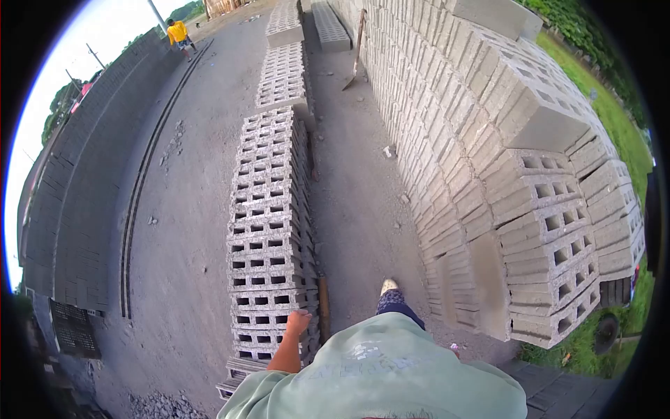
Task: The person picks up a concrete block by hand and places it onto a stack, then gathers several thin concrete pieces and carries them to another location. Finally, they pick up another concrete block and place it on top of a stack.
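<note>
The left hand [299, 322] is seen low in the view, just over the near end of the long row of hollow blocks [269, 230]. Its fingers are curled into a fist, and nothing can be made out inside it. Whether the block tops are actually touched cannot be told from here. The right hand is not shown, so its grip cannot be told either.

The row is laid flat on the ground and runs straight away up the yard. Every block is turned cavities-up, and the cavities are seen only as dark openings; their contents cannot be judged.

A dirt lane [356, 202] is left between this row and the tall stack of blocks [488, 160] on the right, where cavities are shown sideways at the stack's end. One shoe [389, 285] is planted on that lane, ahead of the green shirt [391, 377]. Far up, a shovel [354, 52] is leaned against the tall stack, and a person in yellow [179, 33] is seen well apart.
</note>
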Motion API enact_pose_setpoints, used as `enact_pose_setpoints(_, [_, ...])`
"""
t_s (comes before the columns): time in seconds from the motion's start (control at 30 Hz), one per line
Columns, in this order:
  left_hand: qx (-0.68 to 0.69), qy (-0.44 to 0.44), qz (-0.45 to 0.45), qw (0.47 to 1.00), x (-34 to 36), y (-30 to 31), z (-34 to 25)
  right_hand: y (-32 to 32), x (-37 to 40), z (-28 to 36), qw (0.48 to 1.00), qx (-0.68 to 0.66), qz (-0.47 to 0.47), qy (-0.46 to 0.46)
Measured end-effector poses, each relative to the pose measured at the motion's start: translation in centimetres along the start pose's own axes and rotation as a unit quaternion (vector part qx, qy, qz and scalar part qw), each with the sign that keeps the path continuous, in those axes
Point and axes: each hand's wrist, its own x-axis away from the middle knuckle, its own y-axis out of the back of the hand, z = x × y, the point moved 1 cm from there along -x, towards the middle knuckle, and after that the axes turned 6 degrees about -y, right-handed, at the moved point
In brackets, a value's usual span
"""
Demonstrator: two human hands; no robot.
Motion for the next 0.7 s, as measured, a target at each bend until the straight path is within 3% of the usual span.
enact_pose_setpoints(0.1, [0.028,0.001,0.027,0.999,-8.0,-0.1,-2.6,-6.0,-6.6,9.9,0.999,-0.005,0.015,0.037])
enact_pose_setpoints(0.17, [-0.015,-0.005,0.053,0.998,-12.2,1.5,-5.8,-9.9,-14.4,16.9,0.998,-0.069,-0.008,0.003])
enact_pose_setpoints(0.23, [-0.156,-0.128,0.082,0.976,-17.6,4.1,-9.6,-13.6,-21.1,25.8,0.998,-0.014,0.019,0.056])
enact_pose_setpoints(0.3, [-0.177,-0.137,0.109,0.968,-21.6,7.4,-14.0,-17.4,-26.0,35.8,0.99,0.01,0.06,0.128])
enact_pose_setpoints(0.33, [-0.132,-0.127,0.056,0.982,-24.4,9.3,-16.3,-19.7,-27.8,41.9,0.991,0.051,0.054,0.112])
enact_pose_setpoints(0.4, [-0.002,-0.065,-0.079,0.995,-29.3,11.8,-18.7,-24.7,-29.7,52.7,0.984,0.115,0.07,0.117])
enact_pose_setpoints(0.43, [0.14,-0.024,-0.071,0.987,-31.5,13.6,-20.6,-27.6,-30.4,58.1,0.976,0.134,0.089,0.144])
enact_pose_setpoints(0.5, [0.199,-0.014,-0.139,0.97,-35.7,16.0,-23.6,-33.8,-28.7,69.1,0.962,0.13,0.131,0.2])
enact_pose_setpoints(0.57, [0.199,0.006,-0.134,0.971,-40.5,18.2,-25.7,-39.6,-28.5,77.8,0.933,0.089,0.2,0.285])
enact_pose_setpoints(0.63, [0.194,0.031,-0.123,0.973,-45.7,19.9,-27.2,-44.2,-29.4,84.9,0.914,0.14,0.187,0.332])
enact_pose_setpoints(0.7, [0.022,0.017,-0.02,0.999,-50.9,22.1,-28.0,-48.0,-31.5,89.2,0.894,0.183,0.175,0.369])
